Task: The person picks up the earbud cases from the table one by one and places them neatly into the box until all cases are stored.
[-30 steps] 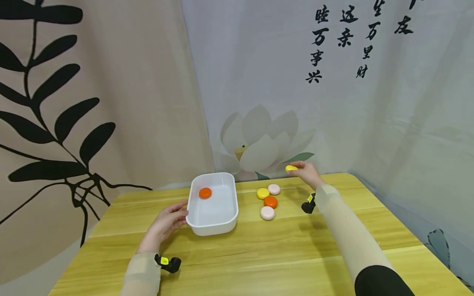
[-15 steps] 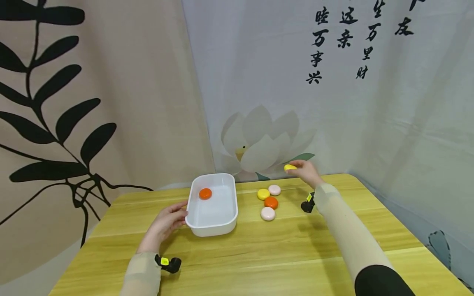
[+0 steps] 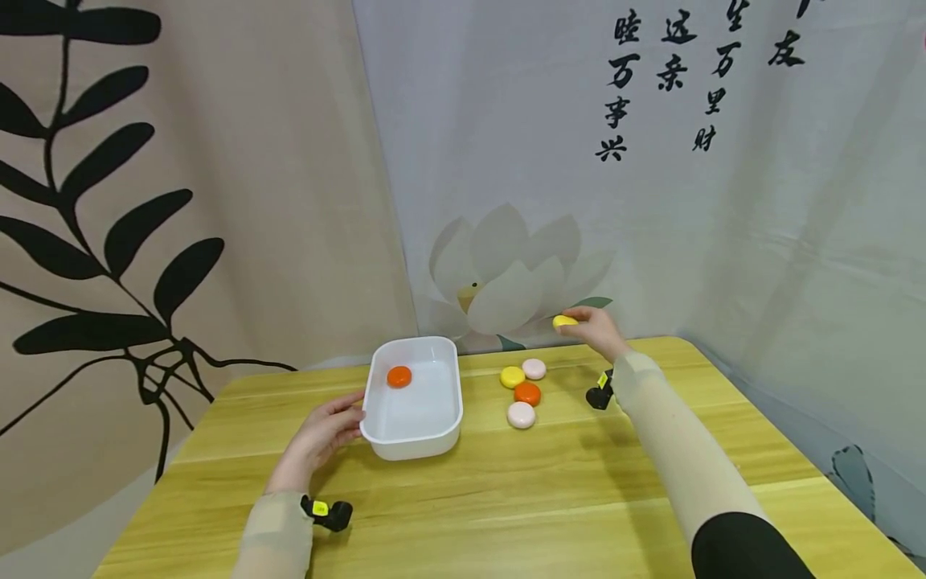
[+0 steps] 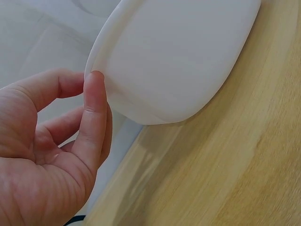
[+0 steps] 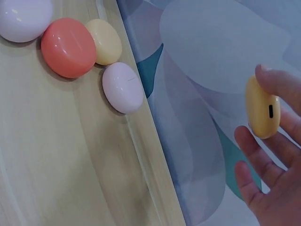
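My left hand [image 3: 329,430] holds the left side of a white plastic tub [image 3: 415,454], a finger and thumb either side of its edge in the left wrist view. One orange round disc [image 3: 399,376] lies inside the tub. Above the far table edge, my right hand [image 3: 597,331] pinches a yellow round case [image 5: 260,109] between thumb and fingers; a small dark slot shows on its side. To the tub's right lie a yellow disc [image 3: 512,377], an orange one [image 3: 527,393] and two pale pink discs, the nearer [image 3: 521,415] and the farther [image 3: 534,369].
The wooden table [image 3: 448,523] ends just behind the tub and the discs. A printed cloth [image 3: 506,161] with a lotus and black characters hangs behind it. A dark plant print [image 3: 108,330] is on the left cloth. Each wrist wears a small black camera.
My right hand has drifted slightly left and up with the yellow case still in its grip. My left hand, the tub and the loose discs stay put.
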Tool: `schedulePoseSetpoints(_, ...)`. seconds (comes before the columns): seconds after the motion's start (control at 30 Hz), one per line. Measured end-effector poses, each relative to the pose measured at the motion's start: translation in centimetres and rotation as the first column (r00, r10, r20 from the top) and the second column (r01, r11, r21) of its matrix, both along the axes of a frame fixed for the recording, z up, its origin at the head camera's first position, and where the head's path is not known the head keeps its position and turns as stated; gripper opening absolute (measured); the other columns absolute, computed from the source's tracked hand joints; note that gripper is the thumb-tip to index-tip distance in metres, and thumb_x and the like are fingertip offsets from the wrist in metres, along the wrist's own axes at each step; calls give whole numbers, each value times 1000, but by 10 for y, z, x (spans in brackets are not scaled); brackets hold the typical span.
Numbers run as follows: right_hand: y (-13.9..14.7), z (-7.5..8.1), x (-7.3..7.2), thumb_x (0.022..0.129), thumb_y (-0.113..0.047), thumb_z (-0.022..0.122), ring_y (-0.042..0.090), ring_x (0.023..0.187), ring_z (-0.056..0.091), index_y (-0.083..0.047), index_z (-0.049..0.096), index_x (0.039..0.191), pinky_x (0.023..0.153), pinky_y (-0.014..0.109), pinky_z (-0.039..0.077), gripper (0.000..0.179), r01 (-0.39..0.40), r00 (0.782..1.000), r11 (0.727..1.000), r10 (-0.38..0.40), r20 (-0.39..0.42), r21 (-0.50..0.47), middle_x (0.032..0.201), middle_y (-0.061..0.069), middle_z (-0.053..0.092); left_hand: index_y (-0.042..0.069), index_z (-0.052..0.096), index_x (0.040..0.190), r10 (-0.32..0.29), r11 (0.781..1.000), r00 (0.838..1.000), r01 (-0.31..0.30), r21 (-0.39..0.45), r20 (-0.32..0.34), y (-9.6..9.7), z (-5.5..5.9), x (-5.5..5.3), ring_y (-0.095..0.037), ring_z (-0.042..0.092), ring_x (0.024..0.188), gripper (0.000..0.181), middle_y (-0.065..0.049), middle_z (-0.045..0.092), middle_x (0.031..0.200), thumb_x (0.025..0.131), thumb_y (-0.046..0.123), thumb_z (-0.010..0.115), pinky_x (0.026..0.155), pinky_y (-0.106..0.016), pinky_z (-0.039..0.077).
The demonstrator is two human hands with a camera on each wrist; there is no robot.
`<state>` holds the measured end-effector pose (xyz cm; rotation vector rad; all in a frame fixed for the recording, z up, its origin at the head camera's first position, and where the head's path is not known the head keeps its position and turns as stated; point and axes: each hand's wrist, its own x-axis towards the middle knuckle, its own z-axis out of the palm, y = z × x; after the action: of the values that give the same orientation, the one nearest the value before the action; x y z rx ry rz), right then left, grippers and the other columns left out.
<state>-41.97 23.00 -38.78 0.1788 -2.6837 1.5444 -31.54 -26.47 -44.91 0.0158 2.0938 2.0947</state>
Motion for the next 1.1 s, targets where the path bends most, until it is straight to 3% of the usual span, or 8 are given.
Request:
schedulePoseSetpoints(0.37,-7,9,1,88,-24,72,36,125,45,2,50,138,103,50,38,60,-14,1000,1000,14,-8,-7,140,19,49,-7,34,146,-20,1000,1000,20,-7,-4,-1,-3,0,-17,64,83,56,-16,63,109,96,3,57,73,-23,56)
schedulePoseSetpoints(0.77,-20,13,-3,87,-21,73,34,118,50,3,52,136,101,46,41,58,-29,999,1000,28,-24,-9,135,21,52,-7,39,144,3,1000,1000,-3,-13,2,0,-3,-1,-20,65,83,54,-26,58,116,95,4,60,73,-24,56)
schedulePoseSetpoints(1.1,-27,19,-5,89,-23,72,34,120,50,0,54,135,99,47,43,55,-43,998,999,44,-37,24,136,19,52,-7,36,145,-15,1000,1000,15,-11,-15,-2,-4,-2,-16,65,81,57,-18,62,110,96,6,60,74,-24,56)
